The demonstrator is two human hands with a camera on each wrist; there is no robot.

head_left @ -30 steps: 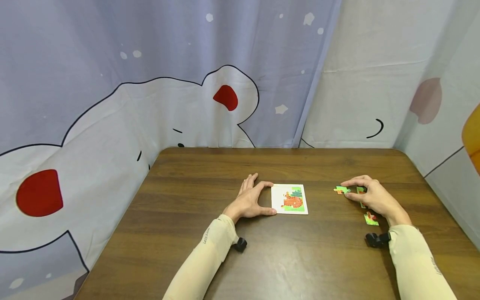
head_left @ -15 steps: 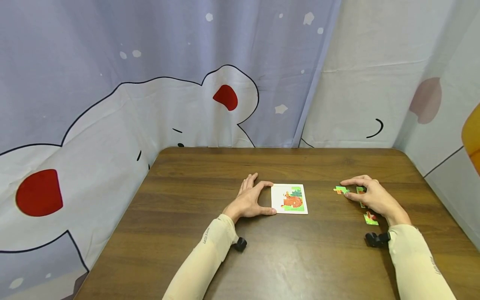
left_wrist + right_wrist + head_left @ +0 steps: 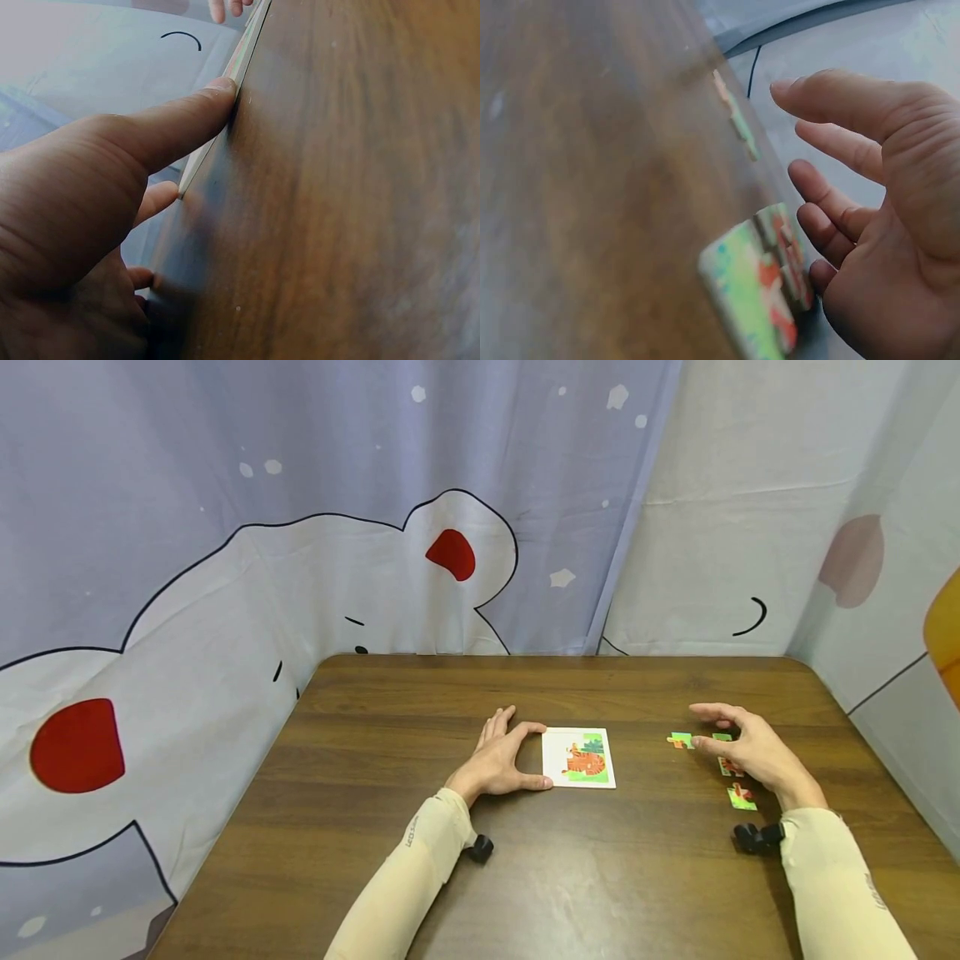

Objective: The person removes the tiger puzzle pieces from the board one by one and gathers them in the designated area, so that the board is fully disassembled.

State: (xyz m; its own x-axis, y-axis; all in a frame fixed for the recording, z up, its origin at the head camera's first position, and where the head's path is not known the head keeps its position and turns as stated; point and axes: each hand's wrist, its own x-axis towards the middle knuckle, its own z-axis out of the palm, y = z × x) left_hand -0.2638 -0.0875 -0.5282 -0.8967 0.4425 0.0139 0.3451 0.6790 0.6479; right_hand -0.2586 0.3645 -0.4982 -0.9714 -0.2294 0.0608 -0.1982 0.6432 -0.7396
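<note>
My left hand (image 3: 495,762) holds the left side of a white-bordered puzzle board (image 3: 555,747), index finger at the far corner and thumb (image 3: 187,124) at the near one. A partly assembled orange tiger on green (image 3: 587,762) shows on the board. My right hand (image 3: 757,756) hovers with fingers apart and nothing gripped, just right of a green-and-orange puzzle piece (image 3: 681,741) on the table. More loose pieces lie by this hand: a green-and-red puzzle piece (image 3: 742,797) nearer me, and another puzzle piece (image 3: 731,767) partly hidden under the palm.
The brown wooden table (image 3: 600,877) runs back to a patterned curtain (image 3: 337,585). Its rounded far right corner (image 3: 802,667) lies beyond my right hand. Bare wood separates the board from the loose pieces.
My right hand has let go of the green-and-orange puzzle piece, its index finger rising and spreading away. The piece lies slightly left and more exposed. My left hand and the board have stayed put.
</note>
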